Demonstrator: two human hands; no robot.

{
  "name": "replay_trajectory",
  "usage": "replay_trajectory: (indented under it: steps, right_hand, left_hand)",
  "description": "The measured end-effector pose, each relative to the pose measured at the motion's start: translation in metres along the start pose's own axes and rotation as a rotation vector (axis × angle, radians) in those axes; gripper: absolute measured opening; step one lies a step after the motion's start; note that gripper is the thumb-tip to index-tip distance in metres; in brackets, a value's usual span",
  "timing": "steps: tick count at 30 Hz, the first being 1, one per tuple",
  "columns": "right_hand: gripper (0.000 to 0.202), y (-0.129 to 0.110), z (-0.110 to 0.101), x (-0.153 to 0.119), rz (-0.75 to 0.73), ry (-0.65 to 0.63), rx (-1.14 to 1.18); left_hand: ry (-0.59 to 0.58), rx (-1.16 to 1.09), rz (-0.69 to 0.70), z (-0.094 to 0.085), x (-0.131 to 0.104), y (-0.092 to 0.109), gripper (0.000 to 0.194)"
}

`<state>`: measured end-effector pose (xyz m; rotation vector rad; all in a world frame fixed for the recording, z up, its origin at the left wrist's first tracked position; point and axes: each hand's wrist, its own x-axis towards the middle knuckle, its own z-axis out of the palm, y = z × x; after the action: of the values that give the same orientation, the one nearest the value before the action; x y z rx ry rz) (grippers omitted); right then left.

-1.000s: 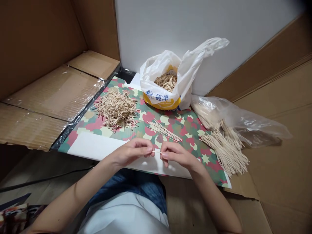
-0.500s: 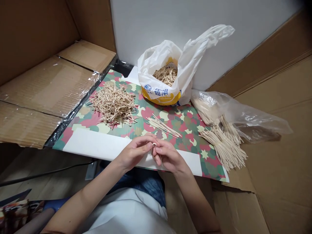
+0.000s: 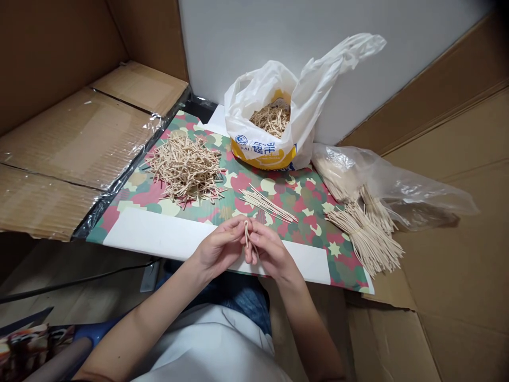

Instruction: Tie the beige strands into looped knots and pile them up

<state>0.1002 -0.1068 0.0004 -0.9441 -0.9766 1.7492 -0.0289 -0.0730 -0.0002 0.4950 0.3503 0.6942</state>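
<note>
Between my two hands is a thin pale reed stick (image 3: 246,233), bent into a narrow loop with its rounded end up. My left hand (image 3: 222,244) pinches it from the left with thumb and fingertips. From the right, my right hand (image 3: 270,249) closes on the same reed, its thumb beside the loop; the lower ends are partly hidden by the fingers. Just beyond the hands, several straight loose reeds (image 3: 268,204) lie on the camouflage-patterned tabletop (image 3: 234,212). Farther left is a heap of short bent reeds (image 3: 185,167).
A white and yellow plastic bag (image 3: 266,151) holding more bent pieces stands at the back. At right lie tied bundles of straight reeds (image 3: 368,239), some inside a clear plastic bag (image 3: 413,191). Cardboard (image 3: 75,132) borders the left side, and a white strip (image 3: 159,233) runs along the front edge.
The reed has gone from a small curve at my fingertips to a longer, narrower loop showing between my hands. Both hands have shifted slightly left and stay together.
</note>
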Motion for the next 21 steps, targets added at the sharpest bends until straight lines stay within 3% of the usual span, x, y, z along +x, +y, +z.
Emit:
replay_trajectory:
  steps: [9,16,21]
  right_hand:
    - [0.011,0.004,0.013,0.004,-0.045,0.145,0.171]
    - [0.014,0.012,0.013,0.009,-0.032,0.033,0.309]
    - [0.02,0.02,-0.001,-0.004,0.033,-0.021,0.273]
  left_hand:
    - [-0.059,-0.01,0.079,-0.002,-0.002,-0.005,0.022]
    - [-0.07,-0.033,0.046,-0.007,-0.003,-0.001,0.018]
    - [0.041,-0.143,0.036,-0.009,-0.004,0.006,0.017]
